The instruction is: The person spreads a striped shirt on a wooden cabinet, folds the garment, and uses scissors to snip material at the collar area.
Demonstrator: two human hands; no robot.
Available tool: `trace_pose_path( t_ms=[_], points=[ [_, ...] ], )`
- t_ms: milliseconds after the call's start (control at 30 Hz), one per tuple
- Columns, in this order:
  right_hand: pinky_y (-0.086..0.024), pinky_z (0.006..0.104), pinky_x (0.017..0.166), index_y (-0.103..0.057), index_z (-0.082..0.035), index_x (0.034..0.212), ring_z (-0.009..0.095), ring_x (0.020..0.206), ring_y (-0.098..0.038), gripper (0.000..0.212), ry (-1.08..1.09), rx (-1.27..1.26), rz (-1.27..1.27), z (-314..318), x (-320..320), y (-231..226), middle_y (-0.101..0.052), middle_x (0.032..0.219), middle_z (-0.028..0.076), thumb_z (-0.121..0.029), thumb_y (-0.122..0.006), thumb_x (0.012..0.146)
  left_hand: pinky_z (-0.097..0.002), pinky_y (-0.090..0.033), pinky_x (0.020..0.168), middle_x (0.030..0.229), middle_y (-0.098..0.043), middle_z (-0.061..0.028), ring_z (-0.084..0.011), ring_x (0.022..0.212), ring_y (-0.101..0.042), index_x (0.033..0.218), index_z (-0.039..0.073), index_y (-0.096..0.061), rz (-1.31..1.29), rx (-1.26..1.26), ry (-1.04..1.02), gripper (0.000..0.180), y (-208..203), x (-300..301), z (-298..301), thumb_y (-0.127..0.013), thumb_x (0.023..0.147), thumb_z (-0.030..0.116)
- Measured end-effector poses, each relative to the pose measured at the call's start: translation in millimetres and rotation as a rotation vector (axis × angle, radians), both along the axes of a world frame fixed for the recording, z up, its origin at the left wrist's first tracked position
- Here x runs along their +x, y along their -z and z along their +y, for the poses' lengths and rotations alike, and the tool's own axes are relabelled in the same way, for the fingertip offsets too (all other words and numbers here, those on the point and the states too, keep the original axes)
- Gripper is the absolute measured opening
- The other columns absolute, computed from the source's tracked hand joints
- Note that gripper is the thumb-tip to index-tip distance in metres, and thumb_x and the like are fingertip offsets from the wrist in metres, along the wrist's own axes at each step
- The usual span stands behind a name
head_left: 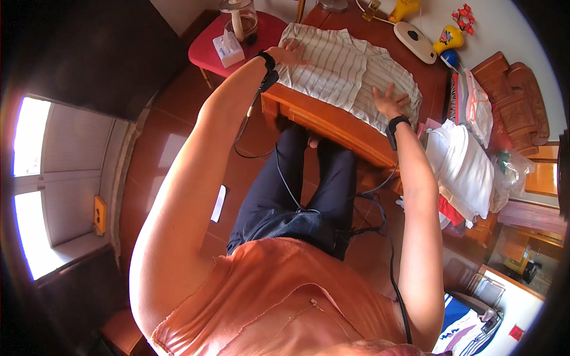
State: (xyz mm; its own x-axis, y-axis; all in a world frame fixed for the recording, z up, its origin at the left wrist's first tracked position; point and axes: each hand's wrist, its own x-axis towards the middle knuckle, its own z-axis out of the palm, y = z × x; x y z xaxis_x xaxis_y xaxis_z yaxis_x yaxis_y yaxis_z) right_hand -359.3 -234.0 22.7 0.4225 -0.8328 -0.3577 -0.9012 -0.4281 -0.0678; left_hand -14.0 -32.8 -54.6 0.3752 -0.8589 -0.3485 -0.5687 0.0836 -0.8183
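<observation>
Apart, hands (291, 55) (389, 103) on striped cloth (341, 66) nr edges, tbl (374, 31) room behind

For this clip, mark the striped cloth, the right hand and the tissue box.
Striped cloth (341, 70): head view, middle of the fabric.
Right hand (390, 105): head view, back of the hand.
Tissue box (230, 54): head view, front side.

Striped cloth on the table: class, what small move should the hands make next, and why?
Probably slide the right hand outward to smooth the cloth while the left hand steadies it: both hands have fingers spread near opposite ends, and the cloth lies spread on the table, looking slightly creased.
</observation>
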Motion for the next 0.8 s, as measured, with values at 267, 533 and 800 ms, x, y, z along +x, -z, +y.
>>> trace_pose_path(
  t_ms=[267, 533, 800],
  points=[
    [-0.006, 0.0706, 0.102, 0.007, -0.031, 0.149, 0.042, 0.141, 0.010, 0.087, -0.030, -0.032, -0.020, -0.2, 0.5, 2.2, 0.012, 0.152, 0.025, -0.080, -0.018, 0.081, -0.0482, -0.028, 0.110, 0.154, -0.016, -0.0135, -0.0408, 0.135, -0.029, 0.148, 0.038, -0.005, -0.499, -0.071, 0.311, 0.049, -17.8, -27.5, 35.3, -0.012, 0.099, 0.039],
    [-0.011, 0.0696, 0.103, 0.005, -0.030, 0.149, 0.042, 0.141, 0.008, 0.087, 0.051, -0.046, 0.053, -23.3, -34.1, 8.5, 0.008, 0.152, 0.026, -0.079, -0.020, 0.082, -0.0515, -0.014, 0.114, 0.156, 0.004, -0.0142, -0.0356, 0.142, 0.006, 0.150, 0.022, -0.005, 1.076, -0.640, -0.412, 0.106, -30.1, -81.8, -15.7, -0.047, 0.072, 0.080],
    [-0.012, 0.0684, 0.104, 0.006, -0.029, 0.149, 0.041, 0.141, 0.009, 0.085, 0.061, -0.031, 0.073, -18.0, -35.9, 2.5, 0.009, 0.152, 0.025, -0.078, -0.018, 0.083, -0.0403, -0.033, 0.107, 0.148, -0.029, -0.0109, -0.0267, 0.135, -0.027, 0.139, 0.014, -0.038, 1.308, -0.595, -0.361, 0.081, -75.9, -46.2, -12.8, -0.063, 0.076, 0.059]
  ],
)
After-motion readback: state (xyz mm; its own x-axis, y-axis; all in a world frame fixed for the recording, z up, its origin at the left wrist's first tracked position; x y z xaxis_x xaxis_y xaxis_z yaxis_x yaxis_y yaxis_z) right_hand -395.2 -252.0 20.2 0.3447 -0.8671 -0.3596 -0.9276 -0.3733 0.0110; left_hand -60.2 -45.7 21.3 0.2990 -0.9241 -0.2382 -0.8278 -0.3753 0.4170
